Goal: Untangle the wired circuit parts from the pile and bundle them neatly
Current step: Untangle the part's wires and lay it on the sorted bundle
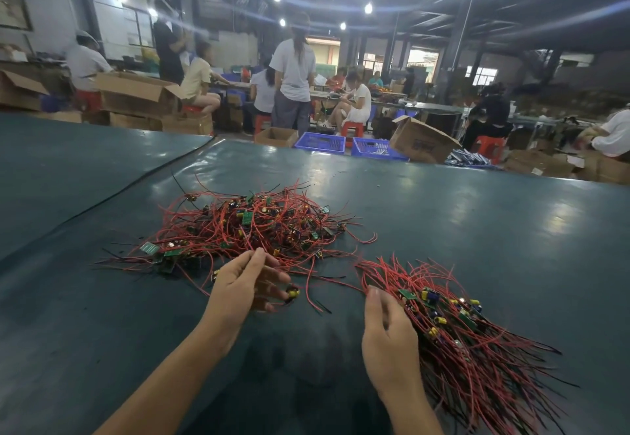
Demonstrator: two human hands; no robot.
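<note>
Head view, my left hand (246, 285) open, fingers spread at near edge of tangled pile (252, 226) on bench (460, 226), my right hand (388, 342) curled round bundle (456, 332) lying right of pile.

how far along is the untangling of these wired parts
Partly done. A bundle of parts, wires roughly aligned, lies at right, gripped by the right hand. The left hand reaches into the near edge of the tangled pile, which looks at least as big, so much is left.
</note>
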